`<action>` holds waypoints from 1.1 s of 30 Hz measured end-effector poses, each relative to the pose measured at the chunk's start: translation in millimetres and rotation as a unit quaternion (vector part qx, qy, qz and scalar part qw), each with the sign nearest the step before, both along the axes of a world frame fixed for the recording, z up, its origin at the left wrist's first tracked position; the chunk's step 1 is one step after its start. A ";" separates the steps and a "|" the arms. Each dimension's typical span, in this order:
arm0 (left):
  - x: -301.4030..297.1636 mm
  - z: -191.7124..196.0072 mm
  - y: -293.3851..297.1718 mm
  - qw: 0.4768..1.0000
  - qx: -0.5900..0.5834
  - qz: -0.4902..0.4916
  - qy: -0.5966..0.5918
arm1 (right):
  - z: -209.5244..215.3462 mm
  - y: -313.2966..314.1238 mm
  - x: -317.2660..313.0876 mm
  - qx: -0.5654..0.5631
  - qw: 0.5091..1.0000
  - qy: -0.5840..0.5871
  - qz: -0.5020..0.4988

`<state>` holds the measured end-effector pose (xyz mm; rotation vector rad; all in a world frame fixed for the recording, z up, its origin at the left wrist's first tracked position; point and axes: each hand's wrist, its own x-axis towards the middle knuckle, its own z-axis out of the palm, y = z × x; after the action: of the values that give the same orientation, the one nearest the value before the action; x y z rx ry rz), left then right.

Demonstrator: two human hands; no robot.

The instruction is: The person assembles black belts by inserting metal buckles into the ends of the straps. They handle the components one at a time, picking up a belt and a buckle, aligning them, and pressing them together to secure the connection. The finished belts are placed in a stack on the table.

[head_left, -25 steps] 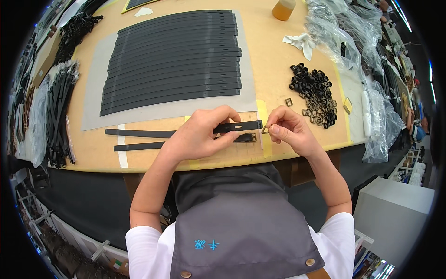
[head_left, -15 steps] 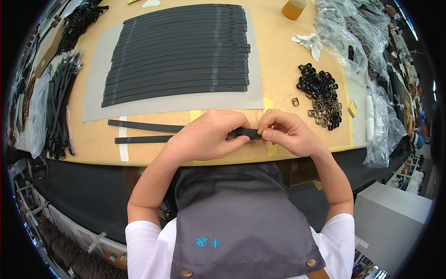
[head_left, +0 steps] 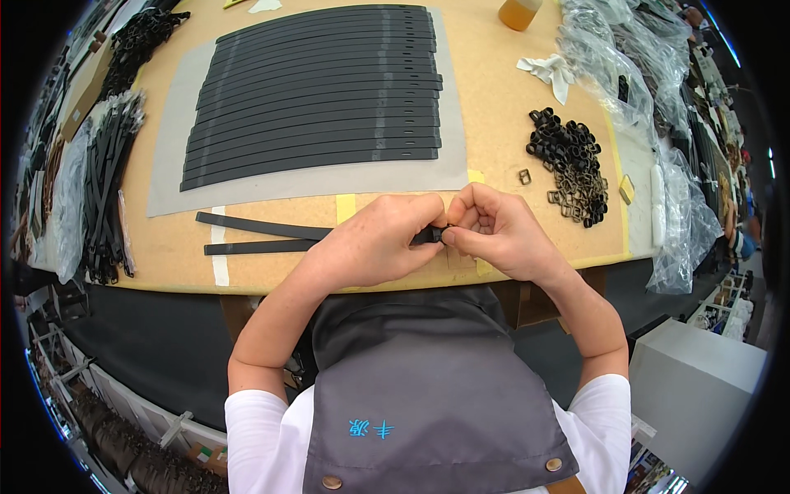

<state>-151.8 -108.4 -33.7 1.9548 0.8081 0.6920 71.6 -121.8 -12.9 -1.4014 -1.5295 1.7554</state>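
Note:
A black belt strap [head_left: 263, 247] lies along the near side of the table, and a second black length [head_left: 263, 225] diverges from it toward the left. Both run under my left hand [head_left: 374, 239], which is closed around them; whether they are one folded strap or two, I cannot tell. My right hand [head_left: 502, 235] pinches the dark right end of the strap between thumb and fingers, close against the left fingertips. A small dark piece [head_left: 444, 232] shows between the two hands, mostly covered by fingers.
Black straps [head_left: 321, 90] lie in rows on a grey sheet [head_left: 451, 148]. At the right are piled black loops [head_left: 564, 140] and metal buckles [head_left: 568, 199], with one loose buckle [head_left: 525, 176]. Bundled straps [head_left: 107, 189] lie left; plastic wrap [head_left: 679, 214] lies right; an amber container [head_left: 518, 14] stands far back.
My right hand has moved slightly left, nearer my left hand, and its fingers now cover the strap end that showed before. The long strap tails have shifted slightly right.

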 end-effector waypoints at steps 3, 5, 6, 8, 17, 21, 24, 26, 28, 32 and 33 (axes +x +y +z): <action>-2.3 7.1 -0.4 1.000 -0.021 -0.008 -0.005 | 2.6 1.7 -2.7 -0.019 1.000 0.007 -0.011; -6.8 4.4 0.7 0.999 -0.036 -0.018 -0.018 | -9.8 2.4 -0.6 -0.045 0.997 0.064 -0.018; -8.5 2.3 0.8 0.999 -0.043 -0.021 -0.025 | -15.6 3.3 -0.3 -0.059 0.994 0.093 -0.019; -6.8 -1.2 -0.2 0.998 -0.014 0.010 -0.055 | -18.4 6.0 -0.8 -0.061 0.988 0.138 -0.038; -13.2 2.1 -4.0 0.996 0.022 0.084 -0.021 | -23.8 0.6 24.2 -0.113 0.956 0.256 -0.094; -11.5 8.5 -7.7 0.996 0.013 0.091 -0.017 | -27.2 -5.6 32.7 -0.114 0.949 0.285 -0.067; -8.8 11.5 -11.5 0.996 0.025 0.085 -0.021 | -30.7 -7.4 28.1 -0.063 0.959 0.274 -0.028; -6.4 10.6 -15.0 0.996 0.041 0.072 -0.025 | -28.4 -9.5 18.6 -0.022 0.968 0.247 -0.033; -6.5 10.5 -17.5 0.997 0.050 0.058 -0.011 | -10.4 -15.3 -3.1 0.023 0.977 0.199 -0.077; -8.1 12.6 -19.5 0.998 0.060 0.032 0.010 | 10.9 -12.1 -7.7 -0.047 0.994 0.094 0.005; -7.9 12.0 -19.6 0.997 0.065 0.028 0.006 | 11.5 -11.1 -8.0 -0.048 0.996 0.080 0.009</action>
<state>-159.7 -128.1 -21.7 2.0606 0.8463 0.7835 63.6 -132.8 -1.4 -1.2594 -1.3938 1.9241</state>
